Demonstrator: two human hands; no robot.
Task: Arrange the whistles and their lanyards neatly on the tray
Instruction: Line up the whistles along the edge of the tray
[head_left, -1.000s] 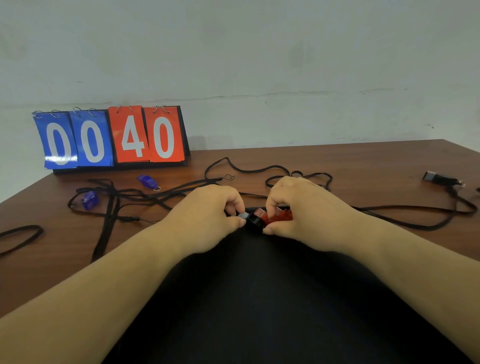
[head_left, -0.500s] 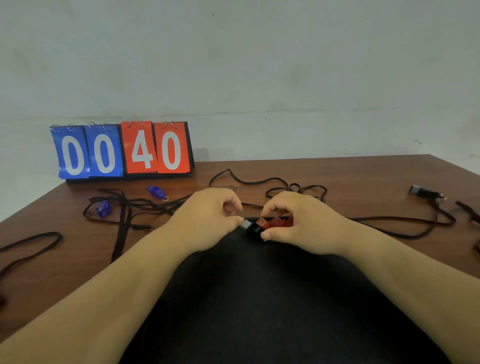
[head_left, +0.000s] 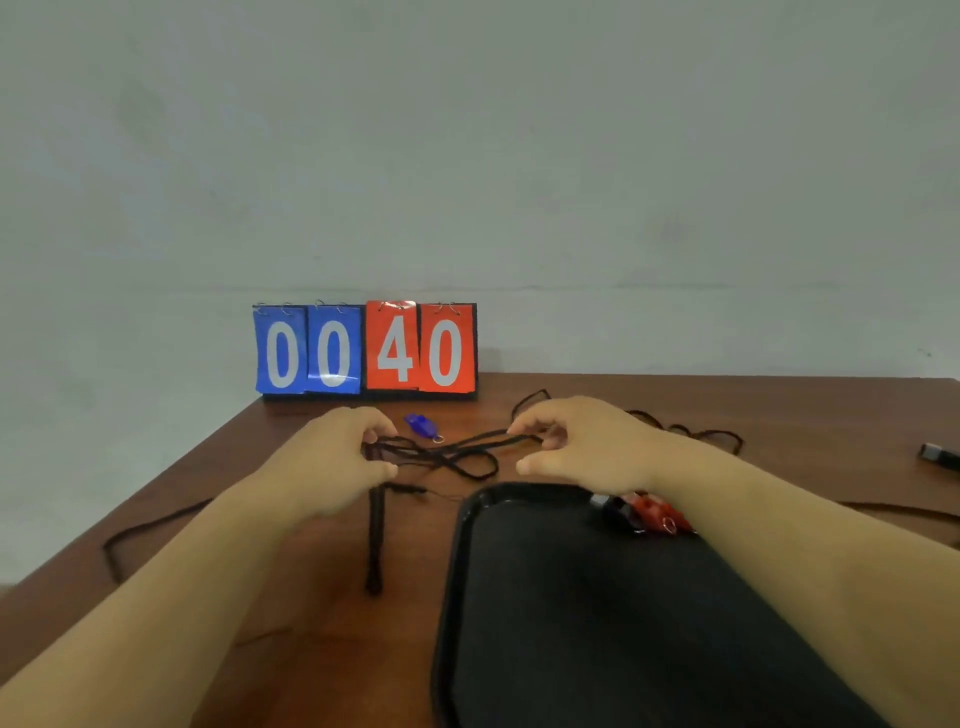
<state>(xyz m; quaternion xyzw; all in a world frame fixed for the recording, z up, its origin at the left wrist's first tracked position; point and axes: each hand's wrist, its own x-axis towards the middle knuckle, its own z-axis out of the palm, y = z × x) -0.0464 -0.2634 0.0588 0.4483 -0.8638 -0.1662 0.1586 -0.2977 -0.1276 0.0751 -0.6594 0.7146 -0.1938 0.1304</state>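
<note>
A black tray (head_left: 457, 571) lies on the brown table in front of me. At its far edge rest a red whistle (head_left: 655, 512) and a black whistle (head_left: 610, 506), partly hidden under my right forearm. Beyond the tray, my left hand (head_left: 337, 457) and my right hand (head_left: 576, 441) each pinch an end of a tangled black lanyard (head_left: 457, 452) lying on the table. A blue whistle (head_left: 418, 425) with a metal ring sits just behind the lanyard, between my hands.
A flip scoreboard (head_left: 366, 351) reading 00 40 stands at the table's back edge against the wall. More black lanyards trail at the left (head_left: 150, 530) and behind my right wrist (head_left: 701, 434). A black whistle (head_left: 937, 456) lies at the far right.
Both hands let go of the red and black whistles on the tray's far edge and moved forward and left to the tangled lanyard. The view has shifted.
</note>
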